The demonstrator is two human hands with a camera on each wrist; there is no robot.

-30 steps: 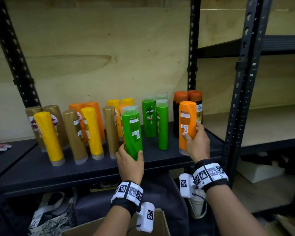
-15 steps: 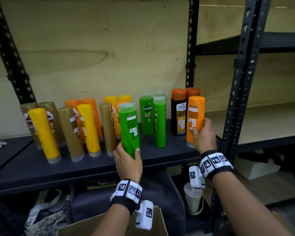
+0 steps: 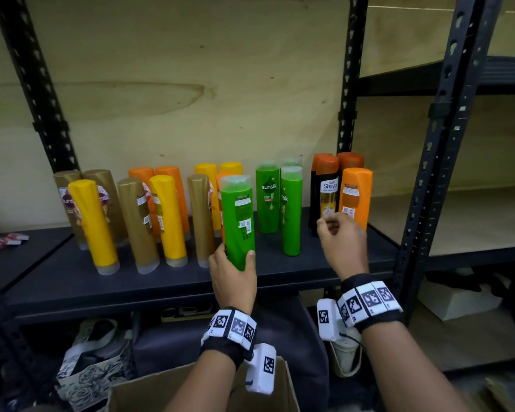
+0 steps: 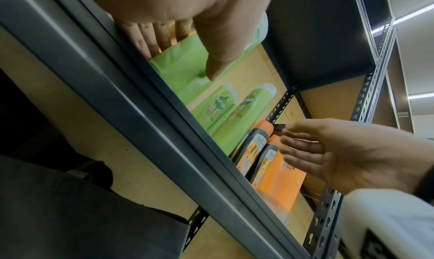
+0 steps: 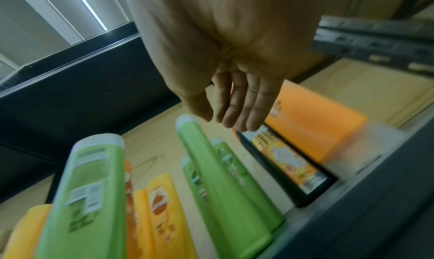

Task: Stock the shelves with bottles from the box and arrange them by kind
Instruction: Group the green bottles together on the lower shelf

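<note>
At shelf front, left hand point(image 3: 234, 276) grips a tall green plastic bottle point(image 3: 238, 220) by its base; right hand point(image 3: 341, 239) hovers open-fingered beside the standing orange bottle point(image 3: 356, 194). A careless nudge could topple neighbouring bottles.

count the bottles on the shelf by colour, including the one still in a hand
gold bottles: 4
yellow bottles: 4
orange bottles: 4
green bottles: 4, one gripped by the left hand
black bottles with orange caps: 4, back ones partly hidden
total: 20
</note>
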